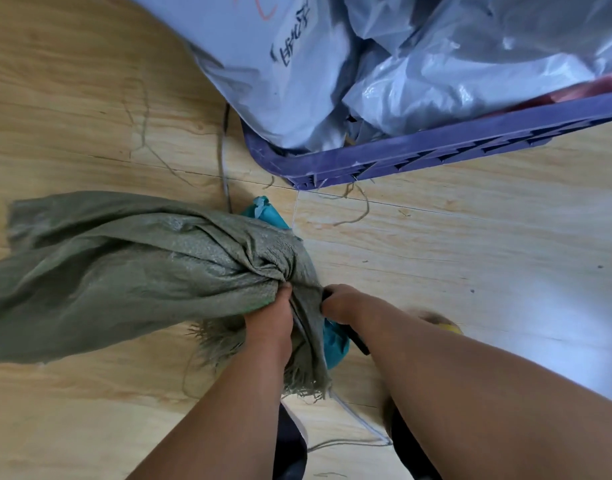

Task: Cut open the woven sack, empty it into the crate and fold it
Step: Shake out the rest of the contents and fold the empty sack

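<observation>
Fingers: left hand [270, 317] clenched on bunched neck of woven sack [124, 271] | right hand [342, 304] gripping dark handle against sack | crate [436, 157] beyond, holding grey bags [367, 64]

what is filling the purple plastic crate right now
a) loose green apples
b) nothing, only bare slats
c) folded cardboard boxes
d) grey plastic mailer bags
d: crumpled grey plastic mailer bags are heaped above the rim of the purple plastic crate, one with handwriting on it, while the olive-green woven sack lies limp on the wooden floor, gripped at its bunched end by the left hand and right hand.
</observation>
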A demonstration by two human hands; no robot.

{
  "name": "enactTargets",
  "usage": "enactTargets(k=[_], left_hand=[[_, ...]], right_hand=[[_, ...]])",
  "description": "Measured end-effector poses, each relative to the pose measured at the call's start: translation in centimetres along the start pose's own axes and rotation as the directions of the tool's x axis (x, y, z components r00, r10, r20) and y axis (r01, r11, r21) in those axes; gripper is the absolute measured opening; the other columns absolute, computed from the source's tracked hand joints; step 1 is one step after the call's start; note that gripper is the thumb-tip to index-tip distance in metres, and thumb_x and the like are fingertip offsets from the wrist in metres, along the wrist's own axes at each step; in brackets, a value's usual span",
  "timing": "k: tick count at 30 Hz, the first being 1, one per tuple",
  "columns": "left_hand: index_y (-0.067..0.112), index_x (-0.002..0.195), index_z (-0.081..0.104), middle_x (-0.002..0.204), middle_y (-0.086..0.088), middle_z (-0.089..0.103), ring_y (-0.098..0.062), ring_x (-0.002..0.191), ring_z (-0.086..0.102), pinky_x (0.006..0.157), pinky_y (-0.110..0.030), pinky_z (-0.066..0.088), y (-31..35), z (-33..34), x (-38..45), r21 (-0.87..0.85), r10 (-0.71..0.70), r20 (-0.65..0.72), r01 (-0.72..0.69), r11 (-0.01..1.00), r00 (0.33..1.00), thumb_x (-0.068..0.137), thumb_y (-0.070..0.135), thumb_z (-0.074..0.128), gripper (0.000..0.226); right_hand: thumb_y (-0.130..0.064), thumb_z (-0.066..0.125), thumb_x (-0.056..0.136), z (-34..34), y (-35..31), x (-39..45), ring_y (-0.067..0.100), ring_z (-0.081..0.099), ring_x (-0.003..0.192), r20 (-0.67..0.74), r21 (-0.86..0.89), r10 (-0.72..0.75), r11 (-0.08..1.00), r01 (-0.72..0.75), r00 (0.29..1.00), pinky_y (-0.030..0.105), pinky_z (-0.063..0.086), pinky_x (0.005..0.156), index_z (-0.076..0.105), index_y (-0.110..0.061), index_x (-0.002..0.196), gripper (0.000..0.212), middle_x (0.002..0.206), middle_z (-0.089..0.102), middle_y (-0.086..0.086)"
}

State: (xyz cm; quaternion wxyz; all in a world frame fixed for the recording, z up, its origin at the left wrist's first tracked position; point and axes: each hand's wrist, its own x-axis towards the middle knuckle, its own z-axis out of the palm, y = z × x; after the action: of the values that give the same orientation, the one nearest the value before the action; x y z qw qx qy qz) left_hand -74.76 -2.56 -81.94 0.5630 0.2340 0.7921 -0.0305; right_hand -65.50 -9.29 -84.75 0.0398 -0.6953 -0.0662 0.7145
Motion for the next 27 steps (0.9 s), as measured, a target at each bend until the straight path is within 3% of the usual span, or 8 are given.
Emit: enactTargets(k=[2, 4, 9, 16, 19, 22, 24, 27], left_hand=[[0.023, 0.131, 0.054, 0.128, -0.002, 0.061, -0.029, 0.114, 0.059, 0.100, -0.047, 0.048, -0.7, -0.1, 1.5, -0.006, -0.001, -0.005, 0.001, 1.000, 1.000, 0.050, 0.054, 0.076, 0.089], [0.022, 0.129, 0.056, 0.126, -0.002, 0.063, -0.029, 0.111, 0.061, 0.098, -0.048, 0.049, -0.9, -0.2, 2.2, 0.011, -0.011, -0.007, 0.011, 1.000, 1.000, 0.044, 0.057, 0.076, 0.094], [0.011, 0.126, 0.056, 0.125, -0.005, 0.062, -0.027, 0.115, 0.059, 0.102, -0.045, 0.048, 0.8, -1.3, -2.3, 0.128, 0.072, 0.028, -0.075, 0.989, 0.997, 0.083, 0.038, 0.070, 0.052], [0.010, 0.124, 0.056, 0.124, -0.007, 0.061, -0.030, 0.111, 0.059, 0.101, -0.044, 0.047, 0.9, -6.3, -13.8, 0.218, 0.037, -0.105, -0.013, 0.976, 0.994, 0.079, 0.046, 0.073, 0.060], [0.009, 0.128, 0.054, 0.129, -0.005, 0.058, -0.030, 0.113, 0.059, 0.103, -0.044, 0.046, 2.2, -7.8, -19.3, 0.230, 0.096, -0.098, -0.072, 0.971, 0.991, 0.083, 0.040, 0.071, 0.058], [0.004, 0.125, 0.056, 0.119, -0.003, 0.060, -0.025, 0.103, 0.057, 0.098, -0.036, 0.046, 3.8, -8.6, -24.7, 0.270, 0.159, -0.081, -0.132, 0.954, 0.984, 0.086, 0.036, 0.069, 0.052], [0.001, 0.126, 0.053, 0.113, -0.004, 0.058, -0.026, 0.101, 0.055, 0.093, -0.034, 0.046, 5.1, -9.2, -28.4, 0.282, 0.201, -0.093, -0.168, 0.945, 0.975, 0.086, 0.037, 0.070, 0.056], [0.000, 0.128, 0.052, 0.125, -0.012, 0.060, -0.034, 0.110, 0.058, 0.096, -0.041, 0.048, 6.5, -10.1, -32.9, 0.321, 0.245, -0.110, -0.198, 0.926, 0.963, 0.088, 0.036, 0.068, 0.056]], right_hand=[[-0.010, 0.051, 0.091, 0.5, 0.1, 0.1, 0.030, 0.058, 0.109, -0.063, 0.037, -0.012, 0.999, 0.014, 0.998, 0.032, 0.046, 0.087, 0.061, -0.006, 0.122, 0.033, 0.121, 0.062, 0.016], [-0.013, 0.051, 0.090, 0.6, 0.1, 0.0, 0.033, 0.057, 0.112, -0.132, 0.043, -0.015, 0.999, 0.021, 0.991, 0.036, 0.046, 0.092, 0.061, -0.008, 0.116, 0.029, 0.119, 0.063, 0.016], [-0.012, 0.057, 0.086, -0.4, 0.3, -4.0, 0.032, 0.058, 0.106, -0.198, 0.026, -0.037, 0.999, 0.043, 0.979, 0.038, 0.042, 0.097, 0.053, -0.018, 0.090, 0.008, 0.088, 0.057, 0.007], [-0.039, 0.070, 0.081, -0.3, 2.5, -17.2, 0.026, 0.054, 0.091, -0.284, -0.001, 0.013, 1.000, -0.014, 0.959, 0.036, 0.044, 0.097, 0.053, -0.022, 0.090, 0.026, 0.071, 0.050, -0.001], [-0.043, 0.069, 0.080, -0.4, 3.4, -22.9, 0.027, 0.056, 0.097, -0.396, 0.041, 0.053, 0.998, -0.040, 0.917, 0.035, 0.048, 0.091, 0.053, -0.025, 0.094, 0.028, 0.079, 0.058, 0.002], [-0.046, 0.068, 0.077, -1.3, 4.0, -28.6, 0.029, 0.051, 0.112, -0.461, 0.027, 0.077, 0.997, -0.073, 0.884, 0.032, 0.037, 0.079, 0.051, -0.026, 0.092, 0.029, 0.096, 0.063, 0.004], [-0.044, 0.067, 0.079, -2.3, 4.4, -32.6, 0.031, 0.044, 0.115, -0.483, 0.035, 0.066, 0.998, -0.056, 0.873, 0.034, 0.038, 0.083, 0.054, -0.025, 0.097, 0.028, 0.101, 0.061, 0.006], [-0.034, 0.068, 0.081, -3.7, 5.2, -38.4, 0.030, 0.036, 0.117, -0.511, 0.084, 0.026, 0.996, 0.020, 0.859, 0.035, 0.043, 0.081, 0.058, -0.020, 0.104, 0.029, 0.099, 0.056, 0.007]])
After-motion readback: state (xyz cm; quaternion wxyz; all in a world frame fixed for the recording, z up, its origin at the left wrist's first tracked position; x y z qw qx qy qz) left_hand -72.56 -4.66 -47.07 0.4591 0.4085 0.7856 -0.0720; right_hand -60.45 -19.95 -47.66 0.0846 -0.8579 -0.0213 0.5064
